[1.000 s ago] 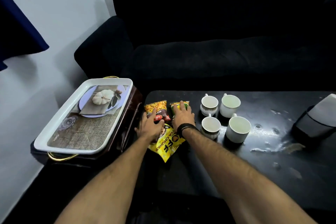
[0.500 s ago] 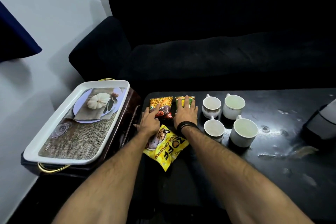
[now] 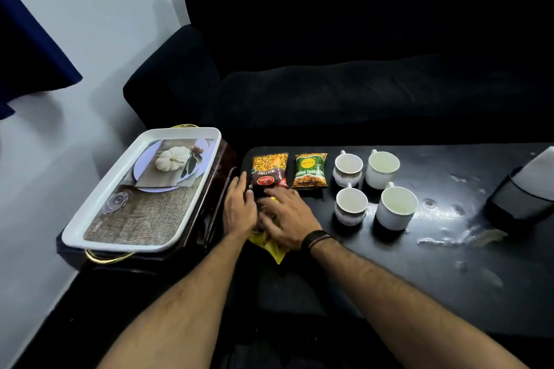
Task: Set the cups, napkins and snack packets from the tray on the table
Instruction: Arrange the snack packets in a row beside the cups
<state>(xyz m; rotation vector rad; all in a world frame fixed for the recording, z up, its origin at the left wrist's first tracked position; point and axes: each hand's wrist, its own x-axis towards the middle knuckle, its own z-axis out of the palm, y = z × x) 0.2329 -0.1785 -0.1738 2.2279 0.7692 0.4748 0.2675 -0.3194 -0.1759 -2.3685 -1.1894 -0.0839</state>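
Two snack packets lie side by side at the table's far left: an orange and dark "Mixture" packet (image 3: pixel 269 170) and a green packet (image 3: pixel 310 170). Nearer to me lies a yellow packet (image 3: pixel 271 246), mostly hidden under both hands. My left hand (image 3: pixel 239 210) lies flat on its left side and touches the Mixture packet's corner. My right hand (image 3: pixel 289 217), with a black wristband, presses on it with spread fingers. Several white cups (image 3: pixel 350 206) stand in a square to the right. The white tray (image 3: pixel 105 204) with a pumpkin print sits on a dark stand at the left, holding nothing.
A black sofa (image 3: pixel 359 75) runs behind the black table (image 3: pixel 449 263). A dark holder with white napkins (image 3: pixel 527 189) stands at the table's right edge. A pale wall and a blue curtain (image 3: pixel 27 48) lie to the left.
Both hands have drawn back from the Mixture and green packets, which now lie uncovered, and have settled on the yellow packet. The camera has tilted slightly.
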